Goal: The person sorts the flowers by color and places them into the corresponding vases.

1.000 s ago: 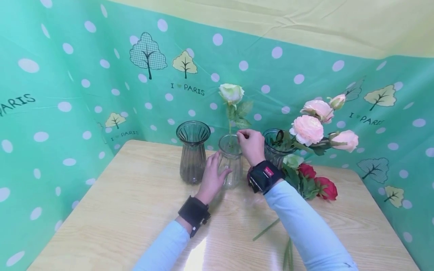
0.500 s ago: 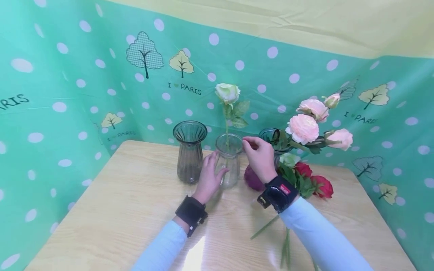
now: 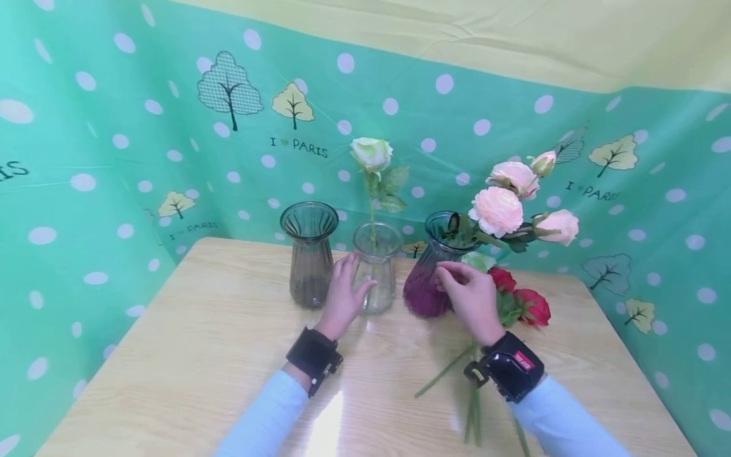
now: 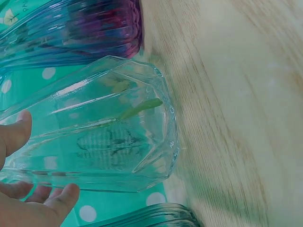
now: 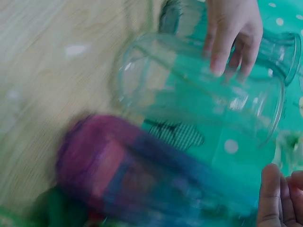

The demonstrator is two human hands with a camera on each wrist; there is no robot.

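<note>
A clear glass vase (image 3: 381, 279) stands mid-table with one white rose (image 3: 372, 154) upright in it; the stem's cut end shows through the glass in the left wrist view. My left hand (image 3: 341, 298) holds this vase low on its left side, thumb across the front. Close before the purple-and-blue vase (image 3: 421, 284), my right hand (image 3: 471, 298) has its fingers loosely bent with nothing between them. That vase carries several pink flowers (image 3: 497, 211) leaning out to the right.
Left of the clear vase stands a grey glass vase (image 3: 311, 273). Red roses (image 3: 532, 307) and a white rose (image 3: 478, 261) lie on the table (image 3: 188, 355) at the right, their green stems (image 3: 444, 373) pointing toward the front. A green dotted curtain (image 3: 171, 127) hangs behind.
My right hand has let go near the clear vase's rim and moved right and toward me, before the purple-and-blue vase. The left hand stays on the clear vase. The head view has shifted slightly.
</note>
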